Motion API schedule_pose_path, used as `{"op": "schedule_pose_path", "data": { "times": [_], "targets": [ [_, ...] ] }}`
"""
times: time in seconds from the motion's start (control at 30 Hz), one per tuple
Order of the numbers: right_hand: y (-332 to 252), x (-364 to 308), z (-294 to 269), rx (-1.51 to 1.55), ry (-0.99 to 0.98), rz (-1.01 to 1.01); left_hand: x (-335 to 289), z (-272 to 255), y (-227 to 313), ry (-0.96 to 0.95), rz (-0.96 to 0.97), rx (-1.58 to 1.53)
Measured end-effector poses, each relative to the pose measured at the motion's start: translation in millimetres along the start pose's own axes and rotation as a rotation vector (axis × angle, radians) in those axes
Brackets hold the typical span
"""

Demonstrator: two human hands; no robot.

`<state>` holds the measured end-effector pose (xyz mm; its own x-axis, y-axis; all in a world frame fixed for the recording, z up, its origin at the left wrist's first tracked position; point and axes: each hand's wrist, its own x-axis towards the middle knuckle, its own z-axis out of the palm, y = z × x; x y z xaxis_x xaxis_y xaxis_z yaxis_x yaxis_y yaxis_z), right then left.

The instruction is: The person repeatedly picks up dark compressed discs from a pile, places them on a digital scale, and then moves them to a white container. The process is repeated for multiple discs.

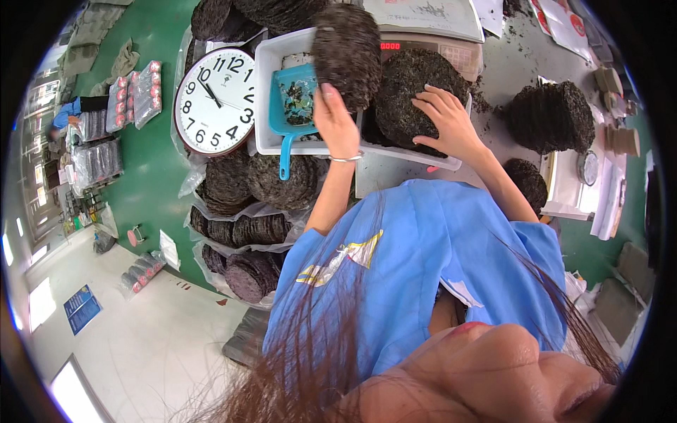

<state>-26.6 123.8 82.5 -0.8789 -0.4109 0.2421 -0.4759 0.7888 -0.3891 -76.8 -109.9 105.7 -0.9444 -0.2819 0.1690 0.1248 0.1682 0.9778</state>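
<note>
My left hand (337,123) grips a round cake of dried seaweed (347,56), dark and motion-blurred, held up over a white plastic bin (266,84). Its thumb shows at the lower edge; the other fingers are partly hidden. To the right, my right hand (451,123) lies with spread fingers on another dark seaweed round (416,92), over the bin's right end. Left of my left hand, inside the bin, rests a teal dustpan (280,116) with dark crumbs in it. Its handle sticks out over the near rim.
A wall clock (216,102) leans left of the bin. Seaweed stacks (282,180) in clear plastic lie below it. Behind the bin is a scale (451,53) with a red display. More seaweed (553,116) stands at the right. Red-and-clear packs (144,95) sit far left.
</note>
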Motion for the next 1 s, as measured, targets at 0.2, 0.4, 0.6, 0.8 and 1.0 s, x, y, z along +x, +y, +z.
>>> {"op": "schedule_pose_path", "data": {
  "times": [0.2,0.4,0.6,0.8,1.0],
  "targets": [
    [14.3,-6.0,14.2,-0.046,-0.098,-0.116,8.7,-24.0,-7.2,0.141,0.032,-0.158],
    [27.9,-5.5,18.6,-0.057,0.264,-0.135,0.2,-12.0,3.3,0.137,0.023,-0.146],
    [34.9,27.3,-71.4,0.458,0.972,0.545,-1.4,31.6,4.4,-0.103,-0.329,-0.577],
    [50.6,42.8,-93.4,0.226,1.204,0.492,0.5,66.0,-3.6,-0.227,-0.475,-0.825],
    [91.5,46.1,-61.6,0.844,1.052,0.615,-1.3,82.4,30.1,-0.361,-0.664,-1.132]
  ]
}}
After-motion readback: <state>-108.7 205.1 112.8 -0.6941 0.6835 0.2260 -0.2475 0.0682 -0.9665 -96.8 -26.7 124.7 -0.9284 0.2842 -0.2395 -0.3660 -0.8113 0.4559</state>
